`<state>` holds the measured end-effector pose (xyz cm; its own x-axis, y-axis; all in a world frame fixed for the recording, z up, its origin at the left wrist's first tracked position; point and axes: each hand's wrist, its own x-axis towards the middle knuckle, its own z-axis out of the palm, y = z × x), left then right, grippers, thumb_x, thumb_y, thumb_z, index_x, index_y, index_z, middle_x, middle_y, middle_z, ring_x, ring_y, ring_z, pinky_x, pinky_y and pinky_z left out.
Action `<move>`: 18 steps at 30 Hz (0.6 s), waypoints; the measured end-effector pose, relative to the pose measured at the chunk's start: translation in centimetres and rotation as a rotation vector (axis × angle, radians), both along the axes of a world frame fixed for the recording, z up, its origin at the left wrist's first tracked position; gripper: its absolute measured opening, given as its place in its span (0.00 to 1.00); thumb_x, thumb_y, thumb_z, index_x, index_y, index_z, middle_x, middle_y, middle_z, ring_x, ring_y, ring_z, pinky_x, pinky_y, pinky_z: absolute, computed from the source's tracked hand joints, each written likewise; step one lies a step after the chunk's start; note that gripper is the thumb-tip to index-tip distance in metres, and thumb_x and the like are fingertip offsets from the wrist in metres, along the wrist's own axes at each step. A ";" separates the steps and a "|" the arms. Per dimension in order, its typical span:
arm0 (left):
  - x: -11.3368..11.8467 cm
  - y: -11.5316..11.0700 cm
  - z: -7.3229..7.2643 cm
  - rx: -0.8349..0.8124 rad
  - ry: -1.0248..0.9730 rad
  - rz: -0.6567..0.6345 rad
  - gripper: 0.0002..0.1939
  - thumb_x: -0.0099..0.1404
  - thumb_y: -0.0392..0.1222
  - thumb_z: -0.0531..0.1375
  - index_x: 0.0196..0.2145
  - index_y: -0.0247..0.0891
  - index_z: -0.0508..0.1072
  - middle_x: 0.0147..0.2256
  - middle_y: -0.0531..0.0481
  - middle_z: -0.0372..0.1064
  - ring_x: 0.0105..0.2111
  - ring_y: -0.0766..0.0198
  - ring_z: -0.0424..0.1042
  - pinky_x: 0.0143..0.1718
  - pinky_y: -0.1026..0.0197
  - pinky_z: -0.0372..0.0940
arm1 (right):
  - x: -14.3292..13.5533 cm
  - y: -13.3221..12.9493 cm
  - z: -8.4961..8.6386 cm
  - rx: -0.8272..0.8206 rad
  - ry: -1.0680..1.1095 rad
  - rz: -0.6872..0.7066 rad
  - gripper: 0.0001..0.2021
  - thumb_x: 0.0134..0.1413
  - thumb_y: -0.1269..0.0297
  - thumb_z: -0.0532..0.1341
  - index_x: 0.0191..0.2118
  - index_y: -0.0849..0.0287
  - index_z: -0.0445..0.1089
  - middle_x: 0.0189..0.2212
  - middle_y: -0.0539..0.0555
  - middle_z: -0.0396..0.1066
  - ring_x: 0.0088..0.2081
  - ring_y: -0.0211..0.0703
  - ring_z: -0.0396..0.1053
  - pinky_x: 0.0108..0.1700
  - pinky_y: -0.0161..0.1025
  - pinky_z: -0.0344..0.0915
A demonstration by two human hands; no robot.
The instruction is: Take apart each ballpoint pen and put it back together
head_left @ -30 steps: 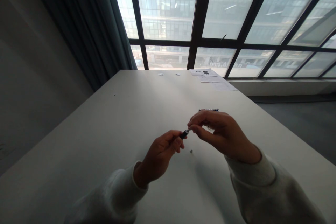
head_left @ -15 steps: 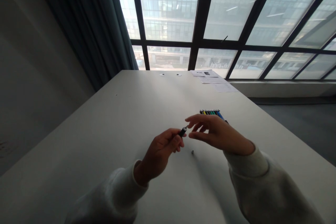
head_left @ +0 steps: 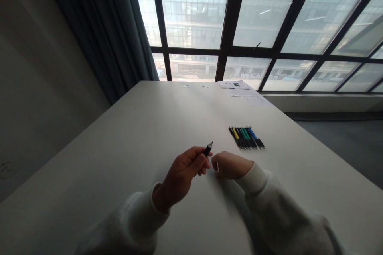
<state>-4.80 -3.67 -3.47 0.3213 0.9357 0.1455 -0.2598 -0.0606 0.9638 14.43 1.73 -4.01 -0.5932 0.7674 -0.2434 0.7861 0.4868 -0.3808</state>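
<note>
My left hand (head_left: 185,171) is closed around a dark pen barrel (head_left: 208,150). Its uncovered metal end points up and away between thumb and fingertips. Just right of it, my right hand (head_left: 231,165) is low at the white table (head_left: 161,123), with fingers curled downward and drawn together. Those fingertips are partly blurred. They cover the spot where a small dark piece lay, so whether they grip it is hidden. Beyond the right hand lies a row of several pens (head_left: 245,138), with black, yellow, green and blue parts.
Sheets of paper (head_left: 243,91) lie at the table's far right corner. Two round white fittings (head_left: 195,86) sit near the far edge. A large window (head_left: 191,16) stands behind the table, with a dark curtain (head_left: 104,40) to the left.
My right hand has dropped from the pen's end down to the table, curling its fingers over the small dark piece. The pen row is now uncovered. My left hand stays put.
</note>
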 end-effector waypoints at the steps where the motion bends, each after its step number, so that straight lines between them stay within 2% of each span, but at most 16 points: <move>1: 0.0 0.0 0.0 -0.001 0.002 -0.001 0.13 0.70 0.49 0.59 0.43 0.37 0.74 0.31 0.51 0.70 0.28 0.70 0.65 0.30 0.64 0.58 | -0.1 0.0 -0.1 0.006 0.025 0.011 0.06 0.41 0.78 0.65 0.25 0.59 0.75 0.21 0.52 0.72 0.25 0.42 0.67 0.28 0.37 0.60; 4: 0.0 0.0 0.1 0.008 0.014 0.003 0.13 0.70 0.49 0.58 0.43 0.37 0.74 0.31 0.51 0.70 0.28 0.70 0.65 0.30 0.64 0.58 | 0.0 0.3 0.5 -0.031 0.127 0.079 0.07 0.41 0.79 0.65 0.23 0.59 0.72 0.20 0.49 0.70 0.24 0.39 0.66 0.28 0.35 0.60; 6: 0.0 0.0 0.2 0.027 0.032 0.016 0.13 0.70 0.49 0.59 0.43 0.37 0.74 0.31 0.52 0.70 0.28 0.70 0.65 0.31 0.64 0.58 | 0.6 0.6 1.8 -0.065 0.218 0.126 0.05 0.43 0.75 0.68 0.27 0.59 0.73 0.23 0.48 0.72 0.26 0.37 0.68 0.29 0.34 0.63; 8: 0.0 -0.1 0.4 0.048 0.060 0.032 0.13 0.70 0.49 0.59 0.43 0.37 0.74 0.31 0.52 0.70 0.28 0.70 0.64 0.32 0.64 0.59 | 1.5 0.5 3.7 -0.068 0.365 0.111 0.04 0.53 0.68 0.66 0.36 0.59 0.72 0.30 0.50 0.74 0.30 0.37 0.70 0.34 0.34 0.67; 11: 0.1 -0.1 0.7 0.063 0.106 0.052 0.14 0.69 0.50 0.59 0.42 0.37 0.74 0.31 0.52 0.69 0.28 0.70 0.64 0.32 0.64 0.59 | 2.6 -0.4 6.3 -0.101 0.913 -0.009 0.08 0.54 0.63 0.68 0.37 0.60 0.71 0.33 0.53 0.73 0.34 0.39 0.71 0.37 0.37 0.70; 13: 0.1 -0.1 0.8 0.068 0.128 0.064 0.14 0.69 0.50 0.58 0.42 0.36 0.74 0.31 0.52 0.69 0.28 0.69 0.64 0.32 0.64 0.60 | 2.8 -1.2 7.4 -0.056 1.120 -0.073 0.08 0.52 0.66 0.70 0.38 0.59 0.72 0.34 0.54 0.73 0.35 0.39 0.71 0.37 0.37 0.70; 18: 0.2 -0.2 1.1 0.090 0.152 0.075 0.14 0.69 0.50 0.58 0.43 0.36 0.74 0.30 0.52 0.69 0.28 0.69 0.64 0.32 0.64 0.62 | 1.7 -2.4 8.1 -0.014 1.236 -0.053 0.07 0.54 0.69 0.68 0.40 0.58 0.75 0.37 0.55 0.73 0.39 0.42 0.71 0.42 0.40 0.71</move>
<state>-4.64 -3.89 -2.37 0.2760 0.9433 0.1844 -0.1030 -0.1617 0.9814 16.17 -0.67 4.08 -0.3989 0.7994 0.4493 -0.0867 0.4550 -0.8863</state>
